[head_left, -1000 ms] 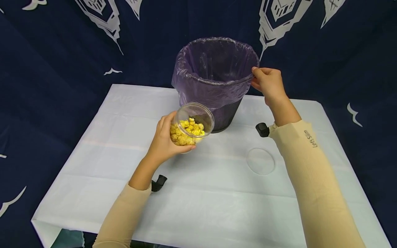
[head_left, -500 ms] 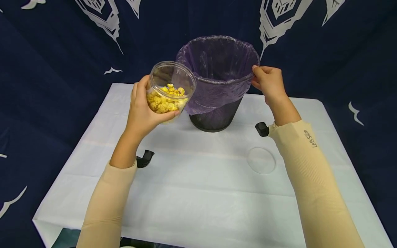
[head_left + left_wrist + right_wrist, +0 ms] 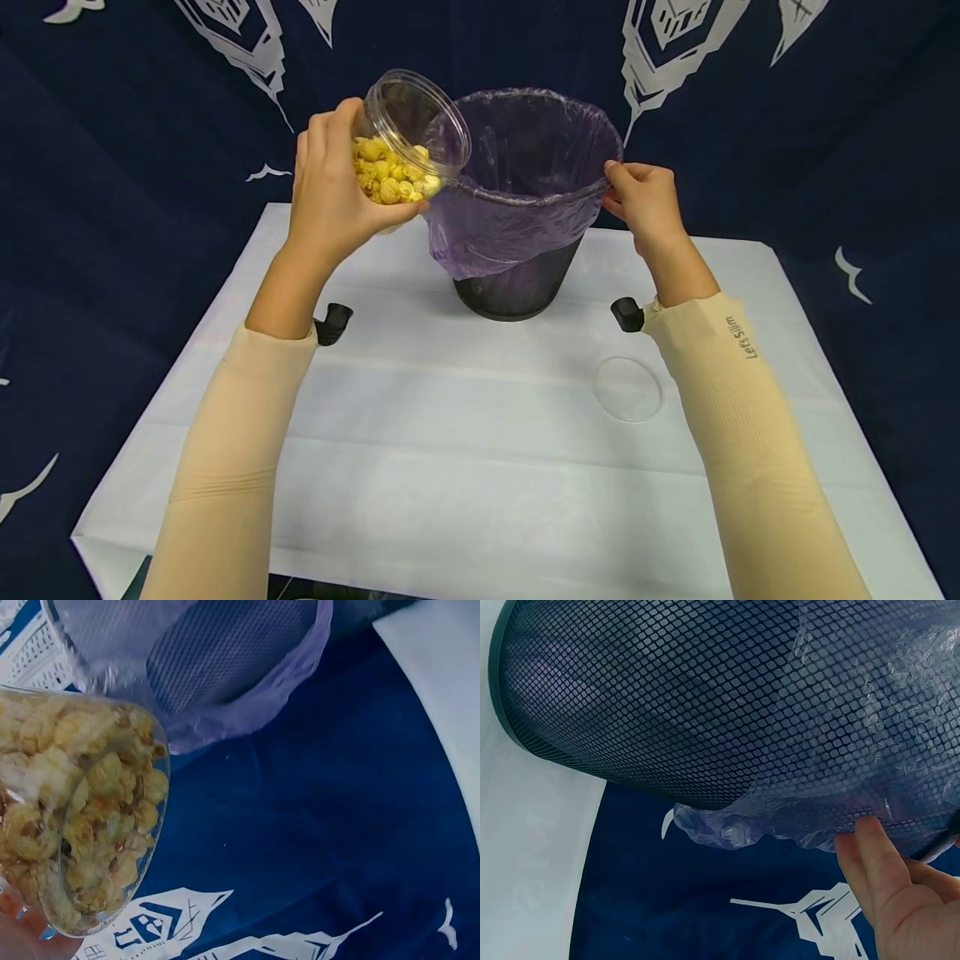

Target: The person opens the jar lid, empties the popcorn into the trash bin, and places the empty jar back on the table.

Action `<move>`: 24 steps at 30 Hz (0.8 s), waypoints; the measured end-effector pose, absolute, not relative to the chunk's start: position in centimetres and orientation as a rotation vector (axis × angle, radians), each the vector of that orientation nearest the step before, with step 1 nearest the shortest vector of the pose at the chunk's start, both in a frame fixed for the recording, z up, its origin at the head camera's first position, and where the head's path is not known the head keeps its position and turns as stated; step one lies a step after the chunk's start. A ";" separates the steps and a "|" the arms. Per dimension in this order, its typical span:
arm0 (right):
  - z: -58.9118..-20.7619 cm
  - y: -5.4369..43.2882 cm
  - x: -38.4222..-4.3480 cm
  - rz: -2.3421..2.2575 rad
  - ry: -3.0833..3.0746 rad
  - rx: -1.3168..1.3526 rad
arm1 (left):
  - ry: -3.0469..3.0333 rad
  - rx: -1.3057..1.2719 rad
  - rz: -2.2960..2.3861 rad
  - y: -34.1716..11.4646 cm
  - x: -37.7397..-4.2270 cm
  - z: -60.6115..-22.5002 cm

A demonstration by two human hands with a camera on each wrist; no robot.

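My left hand (image 3: pixel 330 179) grips a clear plastic jar (image 3: pixel 411 125) partly filled with yellow popcorn (image 3: pixel 386 175). The jar is lidless and tilts to the right, its mouth overlapping the left rim of a black mesh trash can (image 3: pixel 517 287) in the head view. A thin purple bag (image 3: pixel 517 225) lines the can and folds down over its rim. My right hand (image 3: pixel 647 204) pinches the can's right rim through the bag. In the right wrist view the fingers (image 3: pixel 881 862) lie against the bag outside the mesh. Popcorn (image 3: pixel 97 802) shows through the jar's wall in the left wrist view.
A clear round lid (image 3: pixel 628 389) lies on the white-covered table (image 3: pixel 465 467), right of the middle. Behind the table hangs a dark blue cloth (image 3: pixel 150 100) with white patterns. The can stands near the table's back edge.
My left hand has lifted the jar up and to the left, from in front of the can to beside its rim, and tipped it further right. My right hand stays at the rim.
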State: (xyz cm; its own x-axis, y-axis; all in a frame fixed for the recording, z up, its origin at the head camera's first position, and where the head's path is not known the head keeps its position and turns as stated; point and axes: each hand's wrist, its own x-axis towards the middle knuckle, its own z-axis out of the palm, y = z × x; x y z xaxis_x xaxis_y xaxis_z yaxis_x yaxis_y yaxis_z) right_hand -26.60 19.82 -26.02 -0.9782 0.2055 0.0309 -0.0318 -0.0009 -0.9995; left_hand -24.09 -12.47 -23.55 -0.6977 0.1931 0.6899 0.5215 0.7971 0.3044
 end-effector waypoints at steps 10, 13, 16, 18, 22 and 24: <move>-26.0 19.8 -26.5 2.087 -2.114 -0.194 | -2.443 -0.560 -0.344 -11.0 -26.8 -20.6; -25.9 19.8 -26.5 2.080 -2.116 -0.188 | -2.464 -0.592 -0.247 -10.6 -27.4 -20.0; -25.9 19.7 -26.4 2.080 -2.112 -0.181 | -2.483 -0.614 -0.154 -10.0 -27.8 -19.5; -26.0 19.7 -26.4 2.081 -2.107 -0.179 | -2.485 -0.633 -0.092 -9.7 -28.2 -19.2; -26.0 19.7 -26.4 2.069 -2.117 -0.171 | -2.466 -0.671 0.031 -9.0 -28.7 -18.8; -26.0 19.7 -26.4 2.066 -2.125 -0.175 | -2.452 -0.691 0.082 -8.8 -29.0 -18.6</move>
